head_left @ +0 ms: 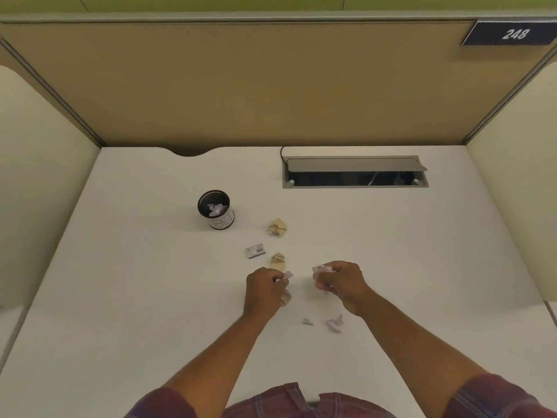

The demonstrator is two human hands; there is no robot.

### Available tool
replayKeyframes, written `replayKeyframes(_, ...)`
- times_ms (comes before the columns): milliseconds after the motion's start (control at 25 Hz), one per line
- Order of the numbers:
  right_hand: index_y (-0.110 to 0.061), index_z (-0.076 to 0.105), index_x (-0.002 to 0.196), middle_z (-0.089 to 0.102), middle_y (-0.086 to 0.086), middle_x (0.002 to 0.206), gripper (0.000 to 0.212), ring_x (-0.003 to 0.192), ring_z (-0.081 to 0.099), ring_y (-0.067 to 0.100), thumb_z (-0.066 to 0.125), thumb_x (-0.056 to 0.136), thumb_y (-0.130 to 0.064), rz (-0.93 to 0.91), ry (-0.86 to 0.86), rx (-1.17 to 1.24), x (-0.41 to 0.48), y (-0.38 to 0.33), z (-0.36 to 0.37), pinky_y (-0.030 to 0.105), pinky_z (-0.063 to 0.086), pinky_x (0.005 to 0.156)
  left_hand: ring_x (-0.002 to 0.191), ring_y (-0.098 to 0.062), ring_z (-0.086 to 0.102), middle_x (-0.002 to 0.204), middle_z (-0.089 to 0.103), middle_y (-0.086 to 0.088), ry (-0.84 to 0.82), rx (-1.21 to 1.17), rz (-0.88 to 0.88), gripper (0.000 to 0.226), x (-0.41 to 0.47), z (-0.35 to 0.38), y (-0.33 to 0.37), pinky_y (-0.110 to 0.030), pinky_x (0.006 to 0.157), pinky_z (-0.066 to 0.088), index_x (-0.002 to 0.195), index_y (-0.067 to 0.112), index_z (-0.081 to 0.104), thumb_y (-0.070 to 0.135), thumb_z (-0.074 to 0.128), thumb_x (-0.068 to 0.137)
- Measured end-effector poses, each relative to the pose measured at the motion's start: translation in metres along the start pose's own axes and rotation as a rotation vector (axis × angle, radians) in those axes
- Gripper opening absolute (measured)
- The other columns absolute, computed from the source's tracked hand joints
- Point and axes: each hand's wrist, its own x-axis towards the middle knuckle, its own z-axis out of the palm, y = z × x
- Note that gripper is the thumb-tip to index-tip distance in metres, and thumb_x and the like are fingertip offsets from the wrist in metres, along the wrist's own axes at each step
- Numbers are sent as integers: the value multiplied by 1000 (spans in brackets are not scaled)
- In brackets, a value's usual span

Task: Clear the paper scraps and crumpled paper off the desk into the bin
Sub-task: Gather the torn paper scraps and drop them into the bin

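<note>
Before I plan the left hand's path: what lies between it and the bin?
In the head view, a small grey scrap lies between the left hand and the bin; the desk there is otherwise bare.

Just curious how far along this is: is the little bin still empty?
No, the bin already has pale paper scraps lying inside its dark opening.

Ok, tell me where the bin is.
The bin stands on the desk, left of centre in the head view, beyond the left hand.

Single head-worn wide-angle view, looking forward and steeply down over the desk (120, 297), close above both forearms
</note>
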Motion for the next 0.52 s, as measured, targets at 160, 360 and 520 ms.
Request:
replayKeyframes(160,5,71,85,66,8,72,14,58,66,20,81,75,7,-23,-66,34,25,-37,74,23,57,59,66,-27,72,73,76,-8,88,-76,-45,16,28,-63,-27,-44,69,62,75,8,79,18,77,87)
replayKeyframes(360,8,73,94,72,14,85,24,60,74,20,85,73,3,-126,-82,-105,57,-94,154,24,59,60,66,-22,71,67,70,7,171,-90,-85,11,45,-109,-62,-46,71,61,76,14,81,16,79,86)
replayKeyframes(520,1,72,76,72,11,82,10,58,70,18,82,75,-2,-312,-64,-391,86,-136,217,27,61,58,66,-18,70,65,68,13,222,-115,-121,15,45,-135,-91,-44,72,61,72,17,80,20,78,87)
